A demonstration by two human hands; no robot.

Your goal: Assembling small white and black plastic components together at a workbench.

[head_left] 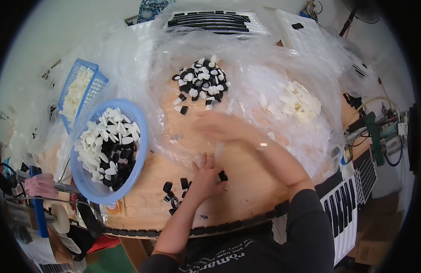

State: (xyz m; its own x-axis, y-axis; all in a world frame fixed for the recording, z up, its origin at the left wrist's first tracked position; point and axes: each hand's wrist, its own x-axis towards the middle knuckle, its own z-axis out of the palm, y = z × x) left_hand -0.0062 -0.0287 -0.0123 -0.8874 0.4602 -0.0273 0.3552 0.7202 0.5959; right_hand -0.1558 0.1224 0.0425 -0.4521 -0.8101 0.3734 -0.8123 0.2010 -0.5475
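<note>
My left hand [206,179] rests low over the wooden table, fingers pointing away from me. A small black plastic piece [223,176] sits between its thumb and forefinger. Beside the wrist lie several loose black pieces [168,187], one of them showing a ring-like opening. Farther out, my right hand [217,126] is smeared by motion, so its fingers and anything in them cannot be made out. It hovers over the table, just short of a heap of mixed black and white pieces [202,79].
On the left stands a blue oval basin [75,168] of white and black pieces, behind it a blue basket [99,82] of white ones. White pieces [301,101] lie on clear plastic sheeting [251,86] at right. Black pieces [235,224] line the table's near edge.
</note>
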